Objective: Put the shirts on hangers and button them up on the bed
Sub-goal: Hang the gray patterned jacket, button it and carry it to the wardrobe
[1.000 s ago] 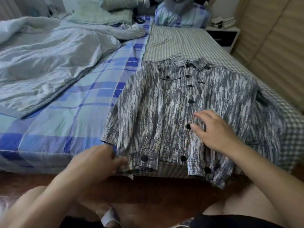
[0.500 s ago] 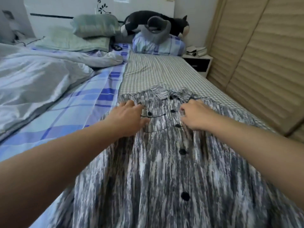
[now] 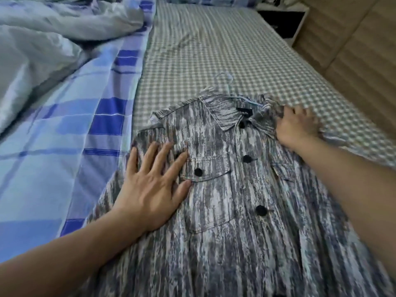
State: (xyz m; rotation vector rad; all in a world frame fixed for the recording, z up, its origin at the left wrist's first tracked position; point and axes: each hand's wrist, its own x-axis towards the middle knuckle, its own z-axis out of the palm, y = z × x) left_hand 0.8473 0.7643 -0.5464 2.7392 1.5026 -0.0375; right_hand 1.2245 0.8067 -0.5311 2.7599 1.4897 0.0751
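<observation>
A grey-and-white streaked shirt [image 3: 231,211] lies face up on the bed, its black buttons closed down the front. A pale blue hanger [image 3: 227,79] pokes its hook out past the collar. My left hand [image 3: 150,185] presses flat on the shirt's left chest beside the pocket, fingers spread. My right hand [image 3: 296,126] rests on the shirt's right shoulder near the collar, blurred, its fingers lying over the fabric.
The shirt lies on a green-checked sheet [image 3: 214,50]. A blue plaid sheet [image 3: 90,125] and a rumpled pale duvet [image 3: 38,46] fill the left. A white nightstand [image 3: 285,20] and beige slatted wardrobe doors [image 3: 353,43] stand at the right.
Both hands have moved apart from the collar and placket: the left slid down and left onto the chest, the right went out to the shoulder. The camera has tilted down and closer.
</observation>
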